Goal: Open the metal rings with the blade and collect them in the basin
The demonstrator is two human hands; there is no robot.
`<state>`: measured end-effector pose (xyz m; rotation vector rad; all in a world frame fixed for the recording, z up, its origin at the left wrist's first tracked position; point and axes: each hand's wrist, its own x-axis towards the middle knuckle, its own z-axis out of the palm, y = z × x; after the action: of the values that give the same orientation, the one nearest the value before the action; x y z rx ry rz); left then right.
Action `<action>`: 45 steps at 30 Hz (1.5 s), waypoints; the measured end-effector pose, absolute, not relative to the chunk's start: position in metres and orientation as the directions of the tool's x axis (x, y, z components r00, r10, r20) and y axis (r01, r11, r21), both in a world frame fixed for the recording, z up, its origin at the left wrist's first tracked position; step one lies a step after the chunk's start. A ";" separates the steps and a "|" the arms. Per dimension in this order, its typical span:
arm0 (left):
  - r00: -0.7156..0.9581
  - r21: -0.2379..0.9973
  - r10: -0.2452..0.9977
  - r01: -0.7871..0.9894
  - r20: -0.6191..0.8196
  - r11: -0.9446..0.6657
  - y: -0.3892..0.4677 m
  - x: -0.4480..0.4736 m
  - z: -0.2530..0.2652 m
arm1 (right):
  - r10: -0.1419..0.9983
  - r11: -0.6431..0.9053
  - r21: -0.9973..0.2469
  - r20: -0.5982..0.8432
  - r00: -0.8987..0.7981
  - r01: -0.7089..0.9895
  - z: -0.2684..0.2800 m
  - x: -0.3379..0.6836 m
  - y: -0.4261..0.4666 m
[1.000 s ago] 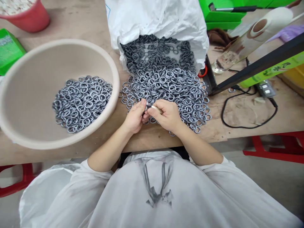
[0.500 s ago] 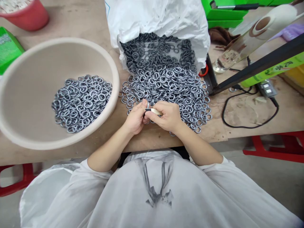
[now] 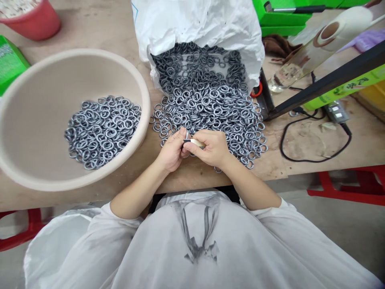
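Observation:
My left hand (image 3: 172, 151) pinches one grey ring (image 3: 187, 134) upright between thumb and fingers. Closed around a small pale-handled knife (image 3: 197, 142) is my right hand (image 3: 214, 147); the knife's dark tip meets the left fingers just below the ring. Whether the tip touches the ring is hard to see. Both hands are over the near edge of a spread heap of grey rings (image 3: 207, 104), which spills from a white sack (image 3: 198, 24) lying on its side. To the left, a large beige basin (image 3: 33, 120) holds a pile of similar rings (image 3: 104, 130).
A black metal bar (image 3: 325, 80) slants across the right side, near a clear bottle (image 3: 285, 76) and a black cable (image 3: 282, 140). Green bins (image 3: 282, 24) stand at the back right. A red tub (image 3: 39, 22) and green box (image 3: 10, 62) are at left.
The hands keep almost the same pose on the ring and knife. The whole view has shifted very slightly; nothing has been let go.

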<state>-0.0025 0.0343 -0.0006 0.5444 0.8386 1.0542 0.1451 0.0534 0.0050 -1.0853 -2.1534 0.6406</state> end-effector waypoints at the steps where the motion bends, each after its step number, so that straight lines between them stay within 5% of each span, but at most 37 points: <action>1: 0.237 0.743 0.911 -0.527 -0.339 0.413 0.035 -0.003 -0.001 | 0.835 0.531 -0.671 0.310 -0.455 0.518 0.005 0.144 0.053; 4: 0.243 0.752 0.919 -0.528 -0.312 0.395 0.034 -0.003 -0.001 | 0.879 0.450 -0.734 0.261 -0.400 0.509 0.004 0.143 0.056; 9: 0.365 0.750 0.904 -0.529 -0.221 0.397 0.028 0.002 0.002 | 0.971 0.221 -0.801 0.236 -0.046 0.557 0.006 0.160 0.081; 16: 0.250 0.770 0.932 -0.528 -0.263 0.359 0.035 -0.007 -0.002 | 0.977 0.205 -0.354 0.133 -0.168 0.912 0.006 0.164 0.115; 18: 0.235 0.756 0.928 -0.538 -0.291 0.373 0.039 -0.010 -0.003 | 0.978 0.199 -0.325 0.130 -0.165 0.924 0.003 0.163 0.120; 21: 0.199 0.714 0.913 -0.573 -0.356 0.403 0.043 -0.011 -0.004 | 0.970 0.234 -0.528 0.180 -0.162 0.816 0.003 0.163 0.119; 25: 0.265 0.647 0.861 -0.573 -0.434 0.502 0.043 -0.008 -0.001 | 0.945 0.226 -0.930 0.137 -0.295 0.291 0.006 0.156 0.097; 29: 0.447 0.602 0.793 -0.519 -0.414 0.607 0.038 -0.007 0.003 | 0.925 0.084 -0.996 0.080 -0.372 -0.004 0.004 0.144 0.074; 37: 0.298 0.686 0.890 -0.567 -0.345 0.456 0.033 -0.002 0.001 | 0.927 0.312 -0.936 0.263 -0.267 0.163 0.007 0.139 0.064; 42: 0.307 0.717 0.888 -0.525 -0.344 0.459 0.032 0.000 0.003 | 0.950 0.211 -0.966 0.166 -0.262 0.152 0.002 0.136 0.061; 45: 0.288 0.704 0.899 -0.559 -0.330 0.438 0.033 -0.002 0.004 | 0.926 0.330 -0.911 0.261 -0.273 0.247 0.002 0.139 0.058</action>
<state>-0.0019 0.0327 0.0043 0.5116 0.7841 1.0312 0.1387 0.0582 0.0022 -1.0557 -1.7293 0.9865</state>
